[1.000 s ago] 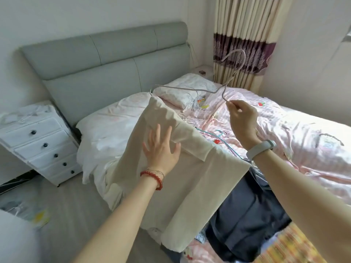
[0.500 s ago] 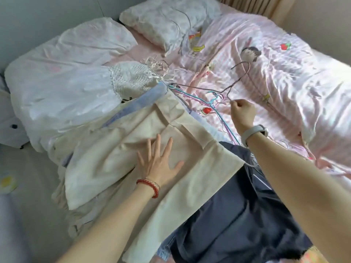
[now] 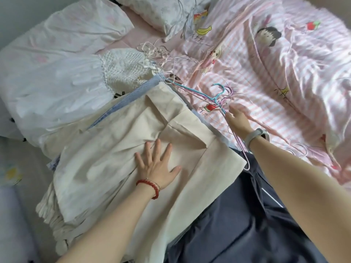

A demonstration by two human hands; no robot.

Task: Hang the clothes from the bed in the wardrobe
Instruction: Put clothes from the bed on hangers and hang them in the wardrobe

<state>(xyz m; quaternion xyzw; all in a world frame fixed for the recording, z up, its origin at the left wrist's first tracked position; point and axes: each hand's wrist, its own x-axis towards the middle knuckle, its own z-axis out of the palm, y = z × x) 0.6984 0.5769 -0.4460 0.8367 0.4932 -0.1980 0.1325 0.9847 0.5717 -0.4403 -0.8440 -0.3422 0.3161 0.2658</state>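
1. Left hand [image 3: 156, 164] lies flat, fingers spread, on the cream garment [image 3: 121, 154] on the bed [image 3: 284, 76].
2. Right hand [image 3: 237, 120], loosely open, reaches the wire hangers [image 3: 212, 99] just ahead; nearer than the left.

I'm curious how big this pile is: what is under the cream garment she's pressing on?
A blue denim edge shows along the top of the cream garment beneath the left hand, and a dark navy garment at its lower right. The rest is covered.

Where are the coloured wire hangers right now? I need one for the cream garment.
In the head view, the coloured hangers lie bunched on the pink striped duvet, just right of the cream garment, beside the right hand.
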